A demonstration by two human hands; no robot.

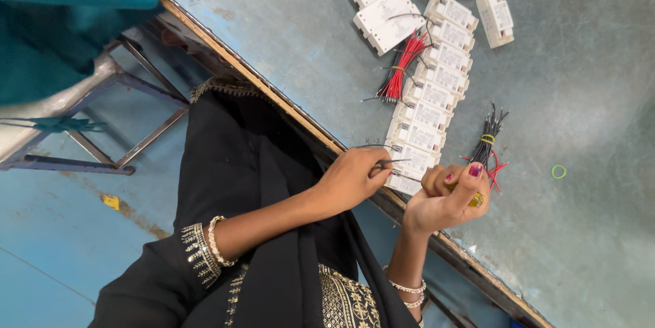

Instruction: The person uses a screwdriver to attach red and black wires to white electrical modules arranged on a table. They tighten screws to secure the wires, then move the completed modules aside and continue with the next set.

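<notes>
Both my left hand (351, 178) and right hand (447, 198) pinch thin wire (382, 163); tugging unevenly could bend it.

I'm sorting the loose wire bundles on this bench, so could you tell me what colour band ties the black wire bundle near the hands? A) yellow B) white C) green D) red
A: a yellow band wraps the black wire bundle; the green band lies loose on the table.
</notes>
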